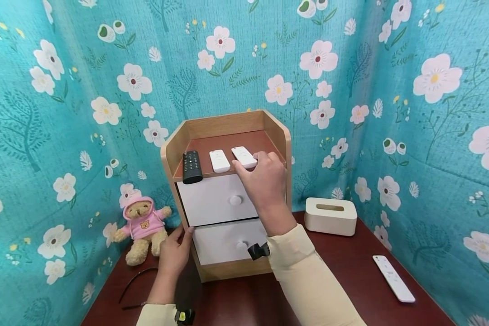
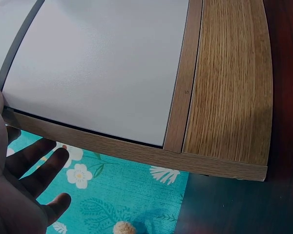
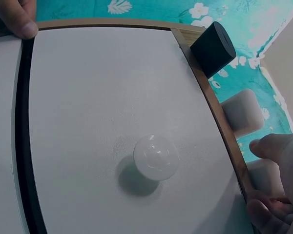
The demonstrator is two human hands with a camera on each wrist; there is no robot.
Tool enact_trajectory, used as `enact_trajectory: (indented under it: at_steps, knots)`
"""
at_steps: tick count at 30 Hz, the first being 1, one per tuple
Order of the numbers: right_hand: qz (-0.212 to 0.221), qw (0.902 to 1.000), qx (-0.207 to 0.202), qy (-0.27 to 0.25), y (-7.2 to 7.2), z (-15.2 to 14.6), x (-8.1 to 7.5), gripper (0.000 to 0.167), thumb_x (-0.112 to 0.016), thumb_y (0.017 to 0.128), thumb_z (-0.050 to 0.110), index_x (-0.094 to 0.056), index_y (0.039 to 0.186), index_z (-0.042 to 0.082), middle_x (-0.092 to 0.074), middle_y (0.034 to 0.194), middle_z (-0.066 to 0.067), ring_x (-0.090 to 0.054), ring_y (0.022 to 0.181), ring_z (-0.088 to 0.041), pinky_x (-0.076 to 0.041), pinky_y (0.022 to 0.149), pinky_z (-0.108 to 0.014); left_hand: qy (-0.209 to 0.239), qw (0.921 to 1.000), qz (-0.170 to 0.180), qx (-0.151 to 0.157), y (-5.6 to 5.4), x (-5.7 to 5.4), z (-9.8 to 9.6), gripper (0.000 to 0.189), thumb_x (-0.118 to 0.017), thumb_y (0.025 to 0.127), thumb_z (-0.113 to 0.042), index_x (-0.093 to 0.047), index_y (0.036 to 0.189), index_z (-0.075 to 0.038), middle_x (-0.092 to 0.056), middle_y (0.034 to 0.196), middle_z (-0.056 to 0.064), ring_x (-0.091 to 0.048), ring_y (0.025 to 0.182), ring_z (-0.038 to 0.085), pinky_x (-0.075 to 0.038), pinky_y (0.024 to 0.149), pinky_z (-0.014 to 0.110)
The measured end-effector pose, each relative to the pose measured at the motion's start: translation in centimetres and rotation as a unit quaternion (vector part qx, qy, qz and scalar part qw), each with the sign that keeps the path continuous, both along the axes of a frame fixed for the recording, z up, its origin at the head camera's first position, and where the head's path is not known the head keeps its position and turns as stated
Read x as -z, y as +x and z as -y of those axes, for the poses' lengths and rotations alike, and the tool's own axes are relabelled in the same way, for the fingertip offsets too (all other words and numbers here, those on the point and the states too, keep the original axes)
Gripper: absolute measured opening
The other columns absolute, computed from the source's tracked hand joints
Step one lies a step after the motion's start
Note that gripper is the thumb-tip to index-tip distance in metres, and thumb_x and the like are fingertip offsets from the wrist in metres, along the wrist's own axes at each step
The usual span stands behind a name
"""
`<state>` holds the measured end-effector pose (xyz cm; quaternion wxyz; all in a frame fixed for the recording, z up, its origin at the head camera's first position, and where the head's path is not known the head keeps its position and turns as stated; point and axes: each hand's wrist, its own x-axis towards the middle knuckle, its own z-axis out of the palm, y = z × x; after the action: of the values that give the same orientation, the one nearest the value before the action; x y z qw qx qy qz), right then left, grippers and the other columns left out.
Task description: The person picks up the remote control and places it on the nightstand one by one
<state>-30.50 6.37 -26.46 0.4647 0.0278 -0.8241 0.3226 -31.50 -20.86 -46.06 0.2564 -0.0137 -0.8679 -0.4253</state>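
Observation:
A small wooden cabinet (image 1: 216, 274) with two white drawers stands on the table. My right hand (image 1: 266, 181) holds the near end of a white remote control (image 1: 243, 156) on its top shelf, thumb on one side and fingers on the other. Beside it lie a second white remote control (image 1: 219, 161) and a black remote control (image 1: 192, 166), its end past the shelf's front edge. My left hand (image 1: 174, 253) rests at the cabinet's left side. Its thumb touches the front edge near the gap between drawers; the other fingers are spread loosely alongside in the left wrist view.
A teddy bear (image 1: 144, 224) in a pink hoodie sits left of the cabinet, with a thin black band (image 1: 132, 283) nearer me. To the right stand a cream tissue box (image 1: 330, 222) and a long white remote (image 1: 393, 278). Flowered teal curtains (image 1: 228, 59) enclose the table.

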Motion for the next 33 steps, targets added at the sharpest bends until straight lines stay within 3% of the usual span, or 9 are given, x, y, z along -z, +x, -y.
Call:
enact_trajectory:
  at_steps: [7,13,19,22,28,33]
  knots:
    - [-0.018,0.9995,-0.025,-0.011,0.4,-0.5,0.7,0.059,-0.085,0.093,0.052,-0.080,0.113,-0.003,-0.073,0.095,-0.015,-0.068,0.090,-0.028,-0.061,0.074,-0.042,0.005,0.9999,0.012,0.005,-0.1,0.0,0.1,0.065,-0.060,0.110,-0.055,-0.063,0.154,-0.006,-0.067,0.146,0.027,-0.064,0.137,0.048,-0.051,0.113,0.065]
    - [-0.091,0.9935,-0.052,-0.045,1.7,-1.9,2.5,0.058,-0.090,0.091,0.046,-0.079,0.118,-0.004,-0.067,0.089,-0.015,-0.068,0.082,-0.026,-0.063,0.070,-0.040,0.002,0.9999,0.008,0.007,0.0,-0.2,0.0,0.064,-0.059,0.111,-0.054,-0.063,0.154,-0.007,-0.067,0.146,0.026,-0.064,0.137,0.048,-0.051,0.113,0.065]
    - [-0.102,0.9900,-0.058,-0.078,3.7,-4.6,5.8,0.055,-0.093,0.089,0.042,-0.079,0.119,-0.002,-0.069,0.094,-0.014,-0.076,0.079,-0.022,-0.067,0.072,-0.040,0.003,1.0000,0.002,0.002,0.0,0.0,-0.1,0.062,-0.062,0.111,-0.052,-0.064,0.153,-0.007,-0.067,0.146,0.026,-0.064,0.137,0.048,-0.050,0.113,0.066]
    - [-0.089,0.9903,-0.045,-0.097,4.5,-6.3,7.7,0.054,-0.094,0.088,0.039,-0.078,0.120,-0.001,-0.070,0.098,-0.013,-0.078,0.081,-0.021,-0.067,0.074,-0.032,0.003,1.0000,0.002,0.001,0.0,-0.1,-0.1,0.061,-0.062,0.111,-0.051,-0.064,0.153,-0.007,-0.067,0.146,0.026,-0.064,0.137,0.047,-0.050,0.114,0.065]
    - [-0.055,0.9891,0.001,-0.136,5.4,-10.4,11.9,0.051,-0.097,0.085,0.032,-0.077,0.119,0.000,-0.072,0.102,-0.014,-0.079,0.085,-0.025,-0.048,0.077,0.000,0.003,0.9999,0.012,0.004,0.1,-0.1,-0.1,0.063,-0.060,0.111,-0.052,-0.062,0.154,-0.005,-0.065,0.147,0.028,-0.062,0.138,0.049,-0.049,0.115,0.066]
    - [-0.021,0.9880,0.049,-0.145,6.0,-13.3,15.3,0.049,-0.096,0.086,0.030,-0.077,0.121,0.000,-0.073,0.103,-0.016,-0.077,0.088,-0.029,-0.039,0.078,0.006,0.002,0.9998,0.017,0.005,0.2,-0.1,-0.2,0.065,-0.060,0.111,-0.053,-0.061,0.155,-0.005,-0.065,0.147,0.028,-0.061,0.139,0.050,-0.048,0.116,0.067]
